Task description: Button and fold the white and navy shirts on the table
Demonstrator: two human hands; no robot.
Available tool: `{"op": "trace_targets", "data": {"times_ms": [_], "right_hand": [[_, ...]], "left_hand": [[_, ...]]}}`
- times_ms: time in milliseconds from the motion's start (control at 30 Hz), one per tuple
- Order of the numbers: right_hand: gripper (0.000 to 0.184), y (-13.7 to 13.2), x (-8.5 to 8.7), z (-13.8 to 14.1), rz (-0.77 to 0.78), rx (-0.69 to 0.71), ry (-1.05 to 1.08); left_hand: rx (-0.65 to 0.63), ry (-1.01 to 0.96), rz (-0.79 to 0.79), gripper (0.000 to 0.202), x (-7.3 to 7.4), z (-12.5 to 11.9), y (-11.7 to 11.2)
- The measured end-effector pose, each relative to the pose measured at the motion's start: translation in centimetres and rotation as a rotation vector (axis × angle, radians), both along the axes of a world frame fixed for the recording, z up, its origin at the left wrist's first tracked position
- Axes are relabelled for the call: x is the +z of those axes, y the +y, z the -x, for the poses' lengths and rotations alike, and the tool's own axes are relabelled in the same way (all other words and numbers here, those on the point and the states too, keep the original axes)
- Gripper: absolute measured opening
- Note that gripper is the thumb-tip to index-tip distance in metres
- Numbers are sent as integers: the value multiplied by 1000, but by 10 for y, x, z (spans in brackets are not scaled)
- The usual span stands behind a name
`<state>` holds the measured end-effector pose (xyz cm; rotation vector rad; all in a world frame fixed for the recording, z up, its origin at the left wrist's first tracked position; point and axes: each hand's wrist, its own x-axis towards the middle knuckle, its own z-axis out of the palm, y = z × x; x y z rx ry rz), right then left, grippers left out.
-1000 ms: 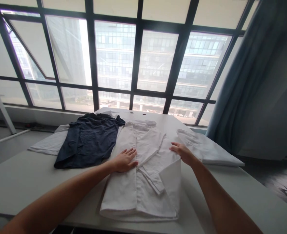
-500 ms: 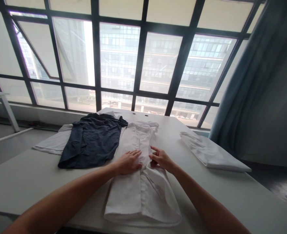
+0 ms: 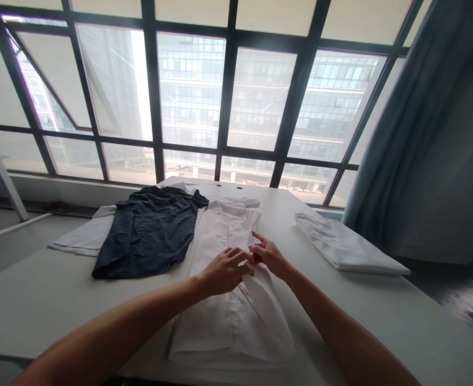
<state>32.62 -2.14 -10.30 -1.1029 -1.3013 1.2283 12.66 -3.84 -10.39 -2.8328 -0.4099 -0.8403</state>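
The left hand [image 3: 226,272] arches, fingers bent, over the white shirt [image 3: 232,327], just beside the right hand [image 3: 272,259], index finger extended; I cannot tell whether either grips cloth. The shirt lies near-centre on the surface [image 3: 67,300], right of a dark garment [image 3: 152,233].

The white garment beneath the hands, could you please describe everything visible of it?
The white garment is creased, seemingly thin cloth, with a seam-like line down its middle. It lies lengthwise on the table, bunched at its far end. The left hand is over it; the right hand seems to touch its right edge.
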Motion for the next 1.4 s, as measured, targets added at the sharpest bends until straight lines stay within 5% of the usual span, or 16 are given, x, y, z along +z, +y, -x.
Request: {"op": "trace_targets", "data": {"times_ms": [133, 333, 600, 833, 1067, 1167, 1267, 1400], "right_hand": [[86, 2, -1, -5, -35, -29, -139], [65, -1, -12, -4, -149, 54, -556], [52, -13, -15, 20, -350, 86, -812], [50, -26, -13, 25, -463, 132, -1055], [56, -32, -11, 28, -586, 160, -1214], [65, -30, -15, 27, -610, 179, -1257], [78, -26, -20, 26, -539, 246, -1268], [88, -25, -21, 24, -482, 291, -1261]], "left_hand": [[-50, 2, 68, 23, 7, 0, -7], [-306, 138, 202, 11, 14, 5, -25], [-399, 139, 349, 3, 9, 14, -33], [-434, 183, 566, 40, 17, 17, -45], [-492, 180, 704, 43, 16, 19, -41], [-369, 112, 695, 38, 15, 30, -15], [-12, -33, 505, 32, 7, 48, 24], [312, 177, 434, 58, -18, 66, 59]]}}
